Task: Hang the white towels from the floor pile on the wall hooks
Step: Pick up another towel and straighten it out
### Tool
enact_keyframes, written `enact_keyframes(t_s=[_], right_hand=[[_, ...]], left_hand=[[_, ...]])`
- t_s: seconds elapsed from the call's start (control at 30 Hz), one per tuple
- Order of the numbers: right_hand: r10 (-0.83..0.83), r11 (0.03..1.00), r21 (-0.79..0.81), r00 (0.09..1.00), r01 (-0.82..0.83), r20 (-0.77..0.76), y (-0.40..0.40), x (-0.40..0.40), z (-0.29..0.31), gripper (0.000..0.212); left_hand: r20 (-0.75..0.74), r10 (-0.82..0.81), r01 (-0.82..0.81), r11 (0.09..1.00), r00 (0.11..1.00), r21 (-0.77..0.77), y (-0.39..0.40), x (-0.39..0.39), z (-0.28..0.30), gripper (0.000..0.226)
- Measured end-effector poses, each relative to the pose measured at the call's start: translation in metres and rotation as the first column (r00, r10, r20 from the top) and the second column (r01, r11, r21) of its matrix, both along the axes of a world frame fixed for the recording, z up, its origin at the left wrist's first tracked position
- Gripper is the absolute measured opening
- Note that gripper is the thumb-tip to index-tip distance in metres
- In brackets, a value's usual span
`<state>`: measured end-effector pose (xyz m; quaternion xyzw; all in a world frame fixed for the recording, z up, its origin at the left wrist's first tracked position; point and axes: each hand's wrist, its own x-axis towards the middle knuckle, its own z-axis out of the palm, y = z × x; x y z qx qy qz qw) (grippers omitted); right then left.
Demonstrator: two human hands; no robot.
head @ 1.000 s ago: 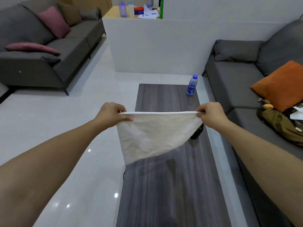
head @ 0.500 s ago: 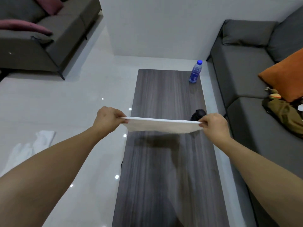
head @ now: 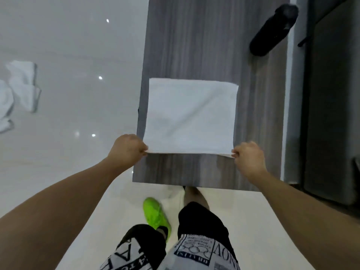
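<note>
From the head view, looking almost straight down, a white towel point(head: 190, 115) is lying spread flat on the near end of a dark wood-grain table point(head: 194, 36). It is forming a neat rectangle, with its far edge lying across the tabletop and its left side running close to the table's left edge.

The left hand point(head: 126, 150) is pinching the towel's near left corner, fingers curled shut on the cloth. The right hand point(head: 248, 159) is gripping the near right corner the same way, thumb and fingers closed on the fabric. The near edge is stretching taut between the two hands and looks slightly raised off the tabletop, while the rest of the towel is resting on the wood. Both forearms are reaching in from the bottom corners of the frame.

A black oblong object point(head: 272, 30) is lying tilted near the table's far right edge, well apart from the towel; what it is cannot be told. Right of the table a dark grey sofa point(head: 331, 114) is running along the frame edge.

On the glossy pale floor point(head: 68, 45) at far left, more white towels point(head: 21, 88) are lying crumpled in a loose pile, well apart from the table. Below the table's near edge, a green shoe point(head: 155, 215) and black-and-white printed shorts point(head: 194, 248) are showing.
</note>
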<state>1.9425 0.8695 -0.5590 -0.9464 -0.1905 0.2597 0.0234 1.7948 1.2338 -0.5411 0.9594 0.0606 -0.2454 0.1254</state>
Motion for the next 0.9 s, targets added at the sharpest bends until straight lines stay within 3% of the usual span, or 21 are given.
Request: enact_keyframes(t_s=[0.1,0.3,0.4,0.53,0.73,0.83,0.9], right_hand=[[0.012,1.0,-0.014,0.997,-0.013,-0.075,-0.018,-0.048,-0.033,0.023],[0.103,0.975,-0.171,0.969,-0.144,-0.226,-0.041,-0.101,-0.055,0.024],[0.127,0.939,-0.256,0.924,-0.229,-0.361,-0.034,-0.095,-0.052,0.015],[0.086,0.943,-0.243,0.871,-0.228,-0.484,-0.006,-0.054,-0.038,0.039],[-0.023,0.998,0.056,0.956,0.041,-0.292,0.072,0.031,-0.037,0.034],[-0.017,0.979,0.196,0.988,0.047,-0.152,0.111,0.064,-0.051,0.036],[0.015,0.975,0.221,0.999,-0.006,-0.036,0.132,0.085,-0.064,0.043]], left_hand=[[-0.088,-0.146,0.146,0.989,0.985,-0.003,-0.019,-0.043,-0.038,0.009],[-0.323,-0.183,0.19,0.982,0.929,-0.009,-0.043,-0.089,-0.074,0.008],[-0.456,-0.11,0.117,0.993,0.883,-0.014,-0.051,-0.086,-0.07,0.023],[-0.608,-0.046,0.03,0.999,0.793,-0.036,-0.048,-0.039,-0.057,0.046],[-0.277,0.089,-0.111,0.992,0.957,-0.064,-0.046,0.081,-0.05,0.038],[-0.052,0.151,-0.155,0.982,0.987,-0.105,-0.052,0.133,-0.059,0.033],[0.02,0.181,-0.179,0.981,0.983,-0.077,-0.053,0.161,-0.071,0.038]])
